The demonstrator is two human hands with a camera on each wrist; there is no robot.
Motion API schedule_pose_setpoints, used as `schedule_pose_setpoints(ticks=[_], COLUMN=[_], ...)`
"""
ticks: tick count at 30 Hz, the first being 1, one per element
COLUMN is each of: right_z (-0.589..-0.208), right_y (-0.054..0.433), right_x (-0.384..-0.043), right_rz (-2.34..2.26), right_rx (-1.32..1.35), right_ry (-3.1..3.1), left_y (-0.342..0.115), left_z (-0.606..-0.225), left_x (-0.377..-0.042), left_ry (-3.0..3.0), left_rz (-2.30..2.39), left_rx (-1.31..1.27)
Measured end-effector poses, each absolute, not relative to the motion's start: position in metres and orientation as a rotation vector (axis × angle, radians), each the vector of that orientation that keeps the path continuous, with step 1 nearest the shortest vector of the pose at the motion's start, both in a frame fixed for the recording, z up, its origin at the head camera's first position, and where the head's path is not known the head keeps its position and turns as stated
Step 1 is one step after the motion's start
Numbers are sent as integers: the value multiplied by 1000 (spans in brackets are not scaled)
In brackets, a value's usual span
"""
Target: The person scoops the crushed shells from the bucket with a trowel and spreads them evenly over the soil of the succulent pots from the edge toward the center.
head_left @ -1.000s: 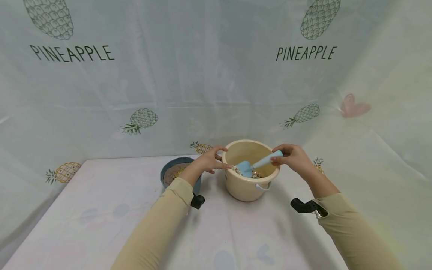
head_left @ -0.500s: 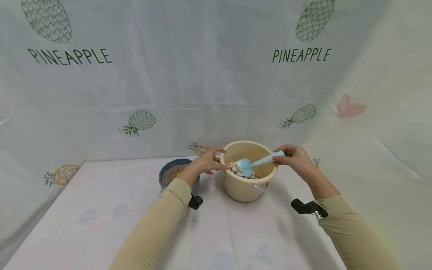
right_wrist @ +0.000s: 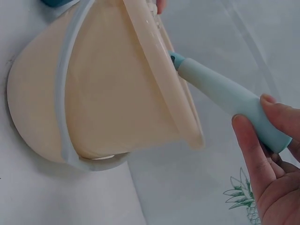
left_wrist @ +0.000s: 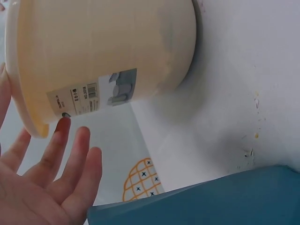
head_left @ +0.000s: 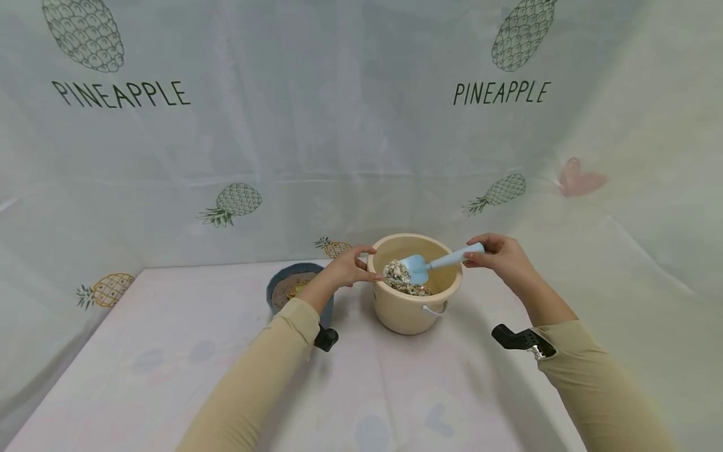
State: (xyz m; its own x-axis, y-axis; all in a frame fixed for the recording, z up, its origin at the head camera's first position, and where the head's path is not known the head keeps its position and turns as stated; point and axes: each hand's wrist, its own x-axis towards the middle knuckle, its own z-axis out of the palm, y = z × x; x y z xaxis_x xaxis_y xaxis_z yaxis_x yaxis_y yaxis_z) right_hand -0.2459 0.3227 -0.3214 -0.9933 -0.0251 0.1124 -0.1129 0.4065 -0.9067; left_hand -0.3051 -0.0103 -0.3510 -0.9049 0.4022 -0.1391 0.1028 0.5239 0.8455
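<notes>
A cream bucket [head_left: 402, 315] stands on the table. My left hand [head_left: 346, 269] holds its left side at the rim, the thumb in front and a finger further back. In the left wrist view the other fingers [left_wrist: 82, 150] spread beside the labelled wall. My right hand [head_left: 505, 257] pinches the handle end of a light blue hand shovel [head_left: 452, 258], above the bucket's right rim. The shovel slants down into the bucket, its blade bearing a heap of pale, flaky mix [head_left: 397, 271]. More of the mix lies beneath the blade.
A dark blue bowl [head_left: 277, 280] with brownish contents and yellow bits stands left of the bucket, partly behind the left forearm. The bucket's bail [right_wrist: 61, 93] hangs down at the front right. A pineapple-print curtain [head_left: 316, 138] rises behind the table.
My right hand has moved slightly up and right, lifting the shovel. More of the heap on its blade shows now. My left hand has stayed at the rim.
</notes>
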Motion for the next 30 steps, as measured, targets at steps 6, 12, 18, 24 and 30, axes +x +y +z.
schedule_pose_setpoints(ticks=[6,12,18,24,30], right_z=[-322,-321,-318,-314,-309], right_y=[322,321,316,302,280], right_x=[-247,-249,-250,-256,-261], right_rz=[1713,1745,1760,1797,1922], right_rx=[130,152,172,223,302], right_ry=[-2520,-2471,-2458,-2422,-2356], left_y=[-14,-24,-39,-58,-82], left_z=[-354,-353,-343,-331,-329], left_x=[-307,-308,-305,-298,-295], left_ry=[2509,2575,2577,2569,2548], left_rz=[1287,1243,1252,1283,1340], left_rx=[505,545,580,559,555])
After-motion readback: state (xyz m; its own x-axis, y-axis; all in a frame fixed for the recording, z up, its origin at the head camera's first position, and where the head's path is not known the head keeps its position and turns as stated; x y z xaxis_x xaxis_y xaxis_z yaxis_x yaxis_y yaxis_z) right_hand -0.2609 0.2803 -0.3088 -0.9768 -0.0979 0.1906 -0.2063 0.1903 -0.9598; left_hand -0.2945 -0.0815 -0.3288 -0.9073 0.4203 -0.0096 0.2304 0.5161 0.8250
